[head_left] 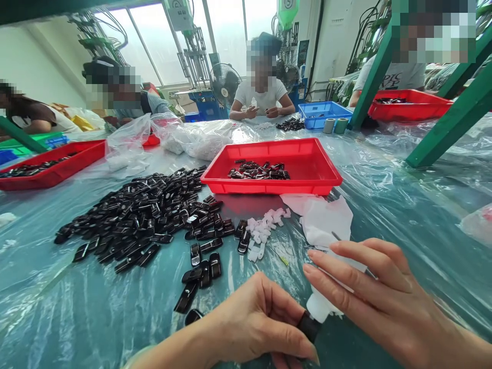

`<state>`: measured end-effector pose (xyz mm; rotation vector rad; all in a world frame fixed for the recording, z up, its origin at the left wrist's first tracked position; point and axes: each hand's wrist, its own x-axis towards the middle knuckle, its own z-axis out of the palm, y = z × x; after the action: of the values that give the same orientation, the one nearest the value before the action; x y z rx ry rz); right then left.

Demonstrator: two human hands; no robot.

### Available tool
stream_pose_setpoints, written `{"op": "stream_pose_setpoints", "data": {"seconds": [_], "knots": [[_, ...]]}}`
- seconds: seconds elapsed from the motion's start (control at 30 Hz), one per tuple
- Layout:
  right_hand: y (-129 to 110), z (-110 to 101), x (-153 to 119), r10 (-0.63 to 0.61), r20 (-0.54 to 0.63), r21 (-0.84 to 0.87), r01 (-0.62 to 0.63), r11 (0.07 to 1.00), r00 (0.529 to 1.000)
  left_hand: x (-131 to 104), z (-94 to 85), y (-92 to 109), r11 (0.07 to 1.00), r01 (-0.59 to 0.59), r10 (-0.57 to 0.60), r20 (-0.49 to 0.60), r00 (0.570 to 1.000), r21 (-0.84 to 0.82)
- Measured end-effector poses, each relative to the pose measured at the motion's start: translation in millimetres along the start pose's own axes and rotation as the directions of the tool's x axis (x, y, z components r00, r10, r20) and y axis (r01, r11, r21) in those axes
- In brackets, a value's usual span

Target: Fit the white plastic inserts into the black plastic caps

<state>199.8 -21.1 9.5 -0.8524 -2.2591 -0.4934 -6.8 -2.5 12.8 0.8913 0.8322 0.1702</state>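
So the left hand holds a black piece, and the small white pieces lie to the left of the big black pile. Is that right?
Not quite: the head view shows the small white pieces to the right of the big black pile. The left hand does hold a black piece.

Bare hands [265, 328] (a pale green sleeve edge [140, 354] shows).

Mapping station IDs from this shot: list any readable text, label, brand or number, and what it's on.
"5", circled: green machine hopper, top centre.
"PIC", with what looks like "VP" below: white shirt, right, partly hidden by green beam.
Too small or blurred: round mark on pale machine box; dark sign; wall label.
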Motion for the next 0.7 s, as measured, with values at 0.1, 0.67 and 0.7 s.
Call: {"op": "stream_pose_setpoints", "data": {"seconds": [0.1,0.67,0.7], "knots": [[-1.5,2.4,-0.6,0.017,-0.010,-0.011,-0.017,1.000,1.000,0.8,-0.2,-1.6,1.000,-0.004,0.004,0.009,1.000,0.005],[2.4,-1.0,0.3,0.051,0.012,0.108,-0.052,0.993,0.999,0.5,-1.6,1.1,1.000,-0.015,0.015,0.020,1.000,-0.004],[2.1,-0.7,0.5,0.056,0.014,0.107,-0.057,0.993,0.998,0.6,-1.7,0.9,1.000,-0.015,0.015,0.019,1.000,-0.002]]}}
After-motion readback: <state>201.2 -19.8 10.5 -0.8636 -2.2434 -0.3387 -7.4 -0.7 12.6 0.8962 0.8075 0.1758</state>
